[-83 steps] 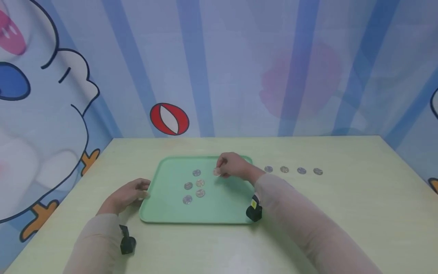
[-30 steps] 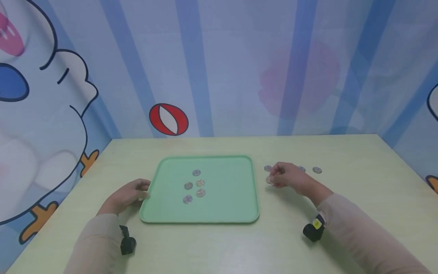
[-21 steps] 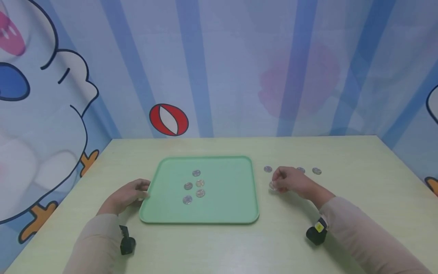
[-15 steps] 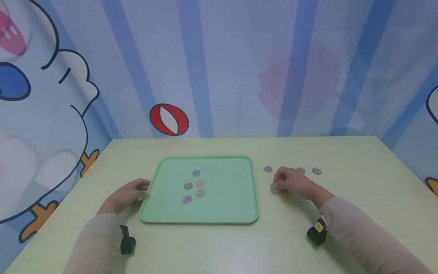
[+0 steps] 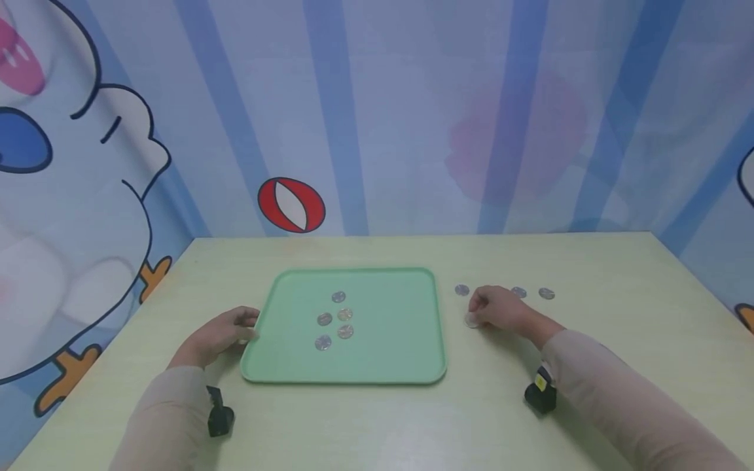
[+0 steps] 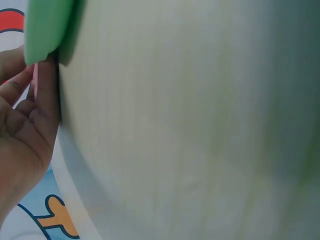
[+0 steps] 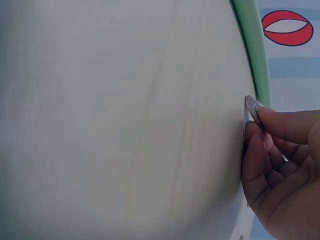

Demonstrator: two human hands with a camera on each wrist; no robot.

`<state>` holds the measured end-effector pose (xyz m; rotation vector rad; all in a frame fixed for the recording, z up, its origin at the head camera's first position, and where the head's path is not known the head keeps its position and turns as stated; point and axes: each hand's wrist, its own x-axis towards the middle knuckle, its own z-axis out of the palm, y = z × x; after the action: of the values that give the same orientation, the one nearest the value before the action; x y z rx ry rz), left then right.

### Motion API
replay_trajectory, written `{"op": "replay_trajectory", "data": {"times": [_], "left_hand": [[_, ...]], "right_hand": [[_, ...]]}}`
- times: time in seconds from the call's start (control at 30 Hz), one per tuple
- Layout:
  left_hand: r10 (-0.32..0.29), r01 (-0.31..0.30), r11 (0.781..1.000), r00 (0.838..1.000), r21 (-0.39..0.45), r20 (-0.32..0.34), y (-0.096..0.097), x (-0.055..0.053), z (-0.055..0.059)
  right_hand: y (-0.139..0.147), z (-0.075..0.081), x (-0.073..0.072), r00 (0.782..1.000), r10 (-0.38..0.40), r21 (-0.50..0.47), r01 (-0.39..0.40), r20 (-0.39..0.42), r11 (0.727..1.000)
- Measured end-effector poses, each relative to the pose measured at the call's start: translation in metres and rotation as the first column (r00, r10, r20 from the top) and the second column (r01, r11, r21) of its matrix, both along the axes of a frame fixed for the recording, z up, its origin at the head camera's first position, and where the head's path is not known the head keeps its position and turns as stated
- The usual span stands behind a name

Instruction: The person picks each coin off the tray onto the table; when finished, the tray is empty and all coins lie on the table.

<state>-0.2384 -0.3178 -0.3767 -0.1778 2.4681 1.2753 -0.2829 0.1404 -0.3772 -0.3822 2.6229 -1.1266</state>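
In the head view, my left hand (image 5: 220, 335) grips the left rim of a light green tray (image 5: 389, 366). The left wrist view shows the tray's edge (image 6: 45, 35) between thumb and fingers. Several silver coins lie in a loose cluster on the tray, among them a coin (image 5: 323, 342) at the front. On the table just right of the tray, my right hand (image 5: 501, 309) pinches a silver coin (image 5: 471, 320) between thumb and fingertips. That held coin (image 7: 253, 108) appears tilted, close over the table, in the right wrist view.
Behind the right hand, a row of coins runs along the table (image 5: 377, 425): one coin (image 5: 462, 290) near the tray, another coin (image 5: 518, 292) and an end coin (image 5: 546, 294). A printed cloth backdrop (image 5: 406, 118) stands at the table's far edge.
The right hand has moved right from over the tray with the coin, then slightly toward the table's front, and now stays nearly in place. The left hand and the tray have not moved.
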Motion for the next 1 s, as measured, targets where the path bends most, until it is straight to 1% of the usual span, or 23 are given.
{"op": "replay_trajectory", "data": {"times": [0.2, 0.3, 0.53, 0.7, 0.83, 1.0], "left_hand": [[0.002, -0.002, 1.0, 1.0, -0.004, 0.01, 0.0001, 0.0013, -0.0001], [0.002, -0.002, 1.0, 1.0, -0.006, 0.012, 0.0004, 0.0022, 0.0001], [0.014, -0.014, 1.0, 1.0, 0.013, 0.01, 0.0005, 0.0041, 0.0004], [0.01, -0.01, 1.0, 1.0, 0.012, 0.006, 0.0011, 0.0034, 0.0006], [0.002, -0.002, 1.0, 1.0, 0.004, 0.002, 0.0017, 0.0023, 0.0009], [0.003, -0.003, 1.0, 1.0, 0.001, 0.005, 0.0014, 0.0018, 0.0007]], "right_hand": [[-0.0045, -0.0042, -0.0014, 0.999, -0.035, 0.059, 0.037, -0.038, 0.998], [-0.0055, -0.0048, -0.0012, 0.998, -0.057, 0.087, 0.06, -0.035, 0.994], [-0.0077, -0.0032, -0.0004, 0.997, -0.061, 0.109, 0.066, -0.042, 0.992], [-0.0031, -0.0039, -0.0012, 0.998, -0.058, 0.067, 0.059, -0.023, 0.996], [0.0013, -0.0032, -0.0005, 0.998, -0.066, -0.003, 0.067, 0.022, 0.998], [0.0006, 0.0026, 0.0014, 0.997, -0.06, -0.059, 0.063, 0.052, 0.996]]}}
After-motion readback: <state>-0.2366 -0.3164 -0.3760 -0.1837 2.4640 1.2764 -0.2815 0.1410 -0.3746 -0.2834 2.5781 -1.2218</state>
